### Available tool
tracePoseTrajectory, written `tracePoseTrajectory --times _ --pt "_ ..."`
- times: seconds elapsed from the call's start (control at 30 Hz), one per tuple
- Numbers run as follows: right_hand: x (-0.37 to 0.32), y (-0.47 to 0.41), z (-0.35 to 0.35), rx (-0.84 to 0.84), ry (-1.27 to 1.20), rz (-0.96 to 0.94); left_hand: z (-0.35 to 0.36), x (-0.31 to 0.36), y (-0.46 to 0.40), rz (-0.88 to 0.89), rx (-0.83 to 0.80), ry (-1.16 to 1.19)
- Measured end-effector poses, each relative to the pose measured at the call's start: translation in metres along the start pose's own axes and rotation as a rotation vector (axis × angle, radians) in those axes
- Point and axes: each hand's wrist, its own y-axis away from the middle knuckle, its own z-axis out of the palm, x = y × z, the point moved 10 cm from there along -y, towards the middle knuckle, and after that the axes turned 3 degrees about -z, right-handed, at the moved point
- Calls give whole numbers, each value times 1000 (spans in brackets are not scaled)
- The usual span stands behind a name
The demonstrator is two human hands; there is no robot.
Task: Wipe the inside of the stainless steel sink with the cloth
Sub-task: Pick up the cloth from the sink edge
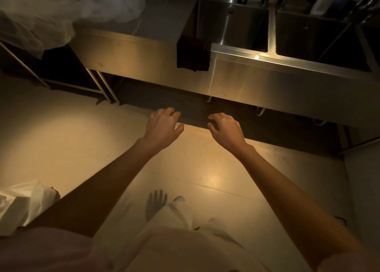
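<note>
A dim steel sink (242, 52) is carrying a dark cloth (193, 54) (draped over its front rim). Both hands, left (162, 126) and right (225, 129), are hovering below, fingers loosely apart, holding nothing.

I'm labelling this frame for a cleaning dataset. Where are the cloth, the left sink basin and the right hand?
cloth (193, 53): head view, middle of the dark fabric draped over the sink's front edge.
left sink basin (244, 30): head view, its inner back wall.
right hand (225, 129): head view, back of the hand.

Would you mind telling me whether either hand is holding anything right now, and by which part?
Nothing is held. The left hand and right hand hang empty, fingers loosely curled; the dark cloth hangs untouched over the sink's rim.
</note>
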Motion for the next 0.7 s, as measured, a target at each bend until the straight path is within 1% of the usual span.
tracePoseTrajectory --times 0.13,0.27,0.5,0.7 --pt "-19 -34 2 25 -7 9 -6 -23 -29 12 -4 10" --pt "-23 -58 4 20 -8 19 -9 -33 -55 18 -10 38" --pt "-9 -112 -2 34 -19 -1 -10 -33 -113 2 -16 85" --pt "21 -182 -11 52 -68 -21 -13 -21 -189 -3 -27 43"
